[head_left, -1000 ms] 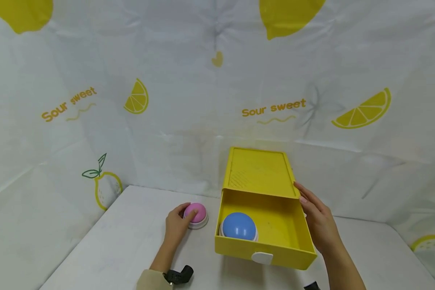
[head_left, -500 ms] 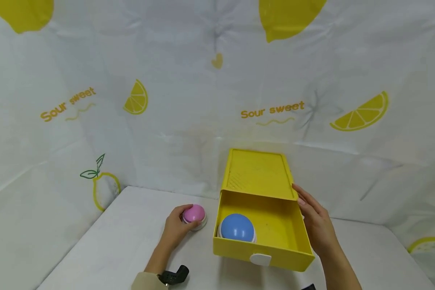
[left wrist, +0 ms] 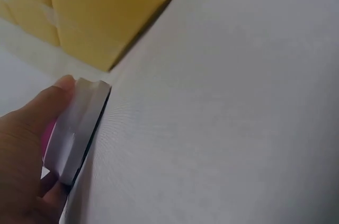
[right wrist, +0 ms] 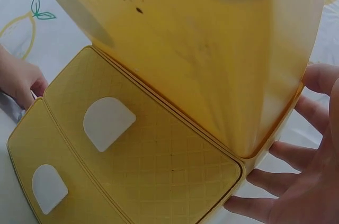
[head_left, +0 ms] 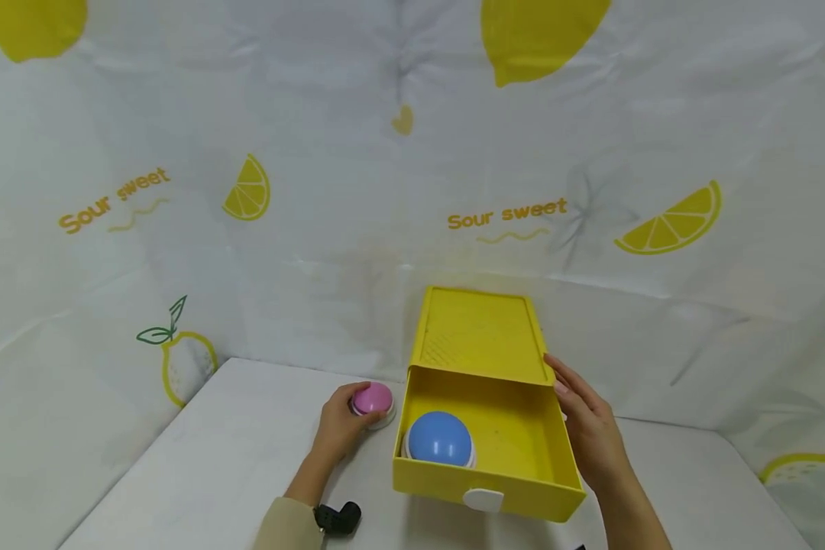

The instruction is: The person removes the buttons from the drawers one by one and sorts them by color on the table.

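My left hand (head_left: 337, 428) grips a pink dome-topped push button (head_left: 373, 397) with a white base, thumb and fingers around its sides. It stands on the table, left of a yellow drawer box (head_left: 484, 336). In the left wrist view, the button's white base (left wrist: 79, 128) shows its dark underside edge close to the table. The box's top drawer is pulled out, and a larger blue dome-topped button (head_left: 440, 438) sits in its left front corner. My right hand (head_left: 591, 435) lies along the box's right side, its extended fingers (right wrist: 288, 155) touching the edge.
Two lower drawers (right wrist: 153, 128), pushed in, carry white tab handles (right wrist: 108, 123). The open drawer's front (head_left: 440, 477) juts toward me over the white table (head_left: 199, 458). A white lemon-print sheet (head_left: 330, 305) hangs close behind the box.
My left thumb has moved from the top of the pink dome to its near side. The pink button has shifted slightly right, nearer the box. My right hand stays on the box's side.
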Motion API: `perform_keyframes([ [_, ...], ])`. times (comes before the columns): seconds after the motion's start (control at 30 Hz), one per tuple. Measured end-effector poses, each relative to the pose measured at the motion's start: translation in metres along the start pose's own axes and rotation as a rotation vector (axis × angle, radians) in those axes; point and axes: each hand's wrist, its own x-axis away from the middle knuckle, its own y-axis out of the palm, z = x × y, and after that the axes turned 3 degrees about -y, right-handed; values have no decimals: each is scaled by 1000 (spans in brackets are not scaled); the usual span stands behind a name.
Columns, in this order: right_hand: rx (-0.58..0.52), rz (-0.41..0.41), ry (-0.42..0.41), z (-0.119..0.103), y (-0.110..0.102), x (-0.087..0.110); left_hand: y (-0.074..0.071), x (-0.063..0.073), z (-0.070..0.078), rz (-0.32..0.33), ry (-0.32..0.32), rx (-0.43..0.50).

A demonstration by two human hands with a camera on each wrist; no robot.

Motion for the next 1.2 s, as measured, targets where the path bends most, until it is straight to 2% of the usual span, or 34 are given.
perform_keyframes([
  [0.2,32,15,5,-1,1,0,8,-19,2,-41,-10,-10],
  [0.4,43,14,3,-1,0,0,9,-22,5,-57,-12,-57],
  [0.5,45,13,-1,0,0,0,6,-19,10,-62,21,-124],
  [0.57,44,13,3,0,-1,-1,0,-16,18,-45,80,-157],
  [0.63,36,11,4,0,-1,-1,-10,-10,31,-30,121,-152],
  [0.73,22,7,3,0,0,-1,-31,2,60,-39,163,-102],
  [0.83,11,2,1,-1,1,-2,-54,17,94,-91,165,-51],
  [0.93,16,5,6,-1,2,-1,-71,33,127,-146,205,-40],
  [1.07,13,6,4,0,0,-1,-84,51,164,-224,297,-33],
  [1.2,18,6,9,0,-1,-1,-90,64,192,-310,404,-55],
])
